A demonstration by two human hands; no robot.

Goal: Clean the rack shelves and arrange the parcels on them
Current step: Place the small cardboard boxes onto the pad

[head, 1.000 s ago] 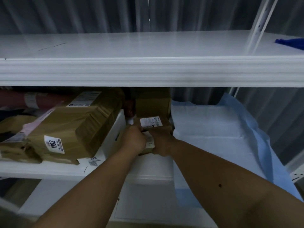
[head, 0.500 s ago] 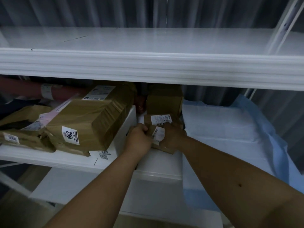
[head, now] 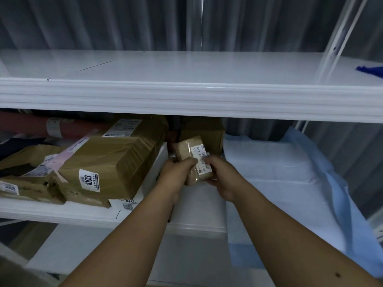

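Left hand point(head: 178, 172) and right hand point(head: 222, 176) clasp the small taped parcel point(head: 193, 160) (probably light, stiff) beside the 1003 parcel point(head: 112, 164); best held by its sides

Small parcel point(head: 193, 160) now lifted and tilted upright between both hands, formerly flat.

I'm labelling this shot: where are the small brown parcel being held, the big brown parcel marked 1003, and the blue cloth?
small brown parcel point(head: 191, 151), head view, taped top face
big brown parcel marked 1003 point(head: 116, 162), head view, top face
blue cloth point(head: 371, 70), head view, visible corner
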